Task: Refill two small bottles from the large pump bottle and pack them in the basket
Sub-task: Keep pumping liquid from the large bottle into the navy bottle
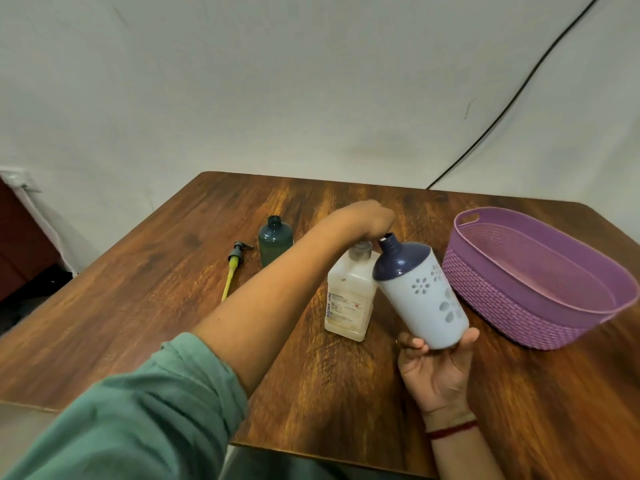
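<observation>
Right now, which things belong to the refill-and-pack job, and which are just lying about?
Job: large white bottle; loose pump; white-and-navy bottle, gripped by the right hand; green bottle, uncapped; purple basket; left hand at the bottle necks.
Lying about: black cable on the wall.

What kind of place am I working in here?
Probably an ordinary room in a home or small office: a wood-grain table stands by a bare white wall, a loose black cable runs down that wall, and a purple plastic basket sits on the table.
</observation>
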Action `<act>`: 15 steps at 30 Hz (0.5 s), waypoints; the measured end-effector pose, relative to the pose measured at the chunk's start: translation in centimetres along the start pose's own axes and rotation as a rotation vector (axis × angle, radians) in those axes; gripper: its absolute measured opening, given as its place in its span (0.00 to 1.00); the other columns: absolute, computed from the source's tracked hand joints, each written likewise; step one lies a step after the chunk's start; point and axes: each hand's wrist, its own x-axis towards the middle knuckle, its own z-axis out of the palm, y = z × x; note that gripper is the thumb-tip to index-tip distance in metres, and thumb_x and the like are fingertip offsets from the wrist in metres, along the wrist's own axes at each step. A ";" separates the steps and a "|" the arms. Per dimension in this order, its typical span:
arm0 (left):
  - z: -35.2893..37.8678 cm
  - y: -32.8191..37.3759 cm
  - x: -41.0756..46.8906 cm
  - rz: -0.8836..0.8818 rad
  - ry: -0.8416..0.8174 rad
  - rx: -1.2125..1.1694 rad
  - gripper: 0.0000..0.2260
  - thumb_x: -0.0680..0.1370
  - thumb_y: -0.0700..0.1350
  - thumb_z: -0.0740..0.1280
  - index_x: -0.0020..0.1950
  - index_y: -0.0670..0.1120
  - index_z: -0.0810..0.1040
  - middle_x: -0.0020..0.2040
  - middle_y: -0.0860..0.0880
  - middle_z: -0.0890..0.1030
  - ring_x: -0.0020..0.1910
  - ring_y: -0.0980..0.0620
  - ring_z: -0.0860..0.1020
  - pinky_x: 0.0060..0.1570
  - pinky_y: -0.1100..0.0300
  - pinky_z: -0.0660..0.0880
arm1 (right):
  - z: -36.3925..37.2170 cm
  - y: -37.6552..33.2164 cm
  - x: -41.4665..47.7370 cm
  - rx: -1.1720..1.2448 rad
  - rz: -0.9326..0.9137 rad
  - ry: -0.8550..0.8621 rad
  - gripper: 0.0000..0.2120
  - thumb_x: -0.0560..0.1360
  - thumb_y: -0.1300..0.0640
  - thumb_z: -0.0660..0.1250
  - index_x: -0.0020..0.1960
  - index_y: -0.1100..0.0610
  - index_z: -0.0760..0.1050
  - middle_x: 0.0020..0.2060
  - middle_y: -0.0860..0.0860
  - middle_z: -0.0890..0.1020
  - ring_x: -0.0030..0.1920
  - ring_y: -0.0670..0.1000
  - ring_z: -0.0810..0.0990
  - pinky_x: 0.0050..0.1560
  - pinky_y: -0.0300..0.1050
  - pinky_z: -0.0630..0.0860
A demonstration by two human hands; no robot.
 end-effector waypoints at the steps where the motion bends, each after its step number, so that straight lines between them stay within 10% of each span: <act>1: -0.1 0.3 -0.3 -0.003 -0.024 0.002 0.15 0.82 0.40 0.53 0.61 0.37 0.76 0.61 0.40 0.76 0.50 0.46 0.74 0.43 0.60 0.70 | 0.0 -0.2 -0.1 0.054 0.048 0.041 0.27 0.79 0.46 0.59 0.74 0.56 0.61 0.68 0.61 0.69 0.58 0.56 0.74 0.59 0.43 0.74; 11: -0.4 0.1 -0.5 0.050 -0.001 0.081 0.14 0.82 0.40 0.55 0.58 0.37 0.77 0.60 0.40 0.76 0.50 0.45 0.76 0.45 0.57 0.72 | 0.6 -1.0 0.3 -0.096 -0.007 0.022 0.26 0.80 0.47 0.57 0.74 0.57 0.61 0.69 0.60 0.68 0.60 0.57 0.74 0.61 0.43 0.73; 15: -0.3 -0.3 -0.6 0.046 0.012 0.121 0.14 0.82 0.40 0.53 0.57 0.37 0.76 0.61 0.39 0.76 0.47 0.47 0.72 0.43 0.59 0.69 | 0.9 -0.7 0.0 0.045 -0.027 -0.034 0.30 0.58 0.50 0.81 0.58 0.56 0.80 0.50 0.60 0.82 0.37 0.53 0.81 0.34 0.39 0.80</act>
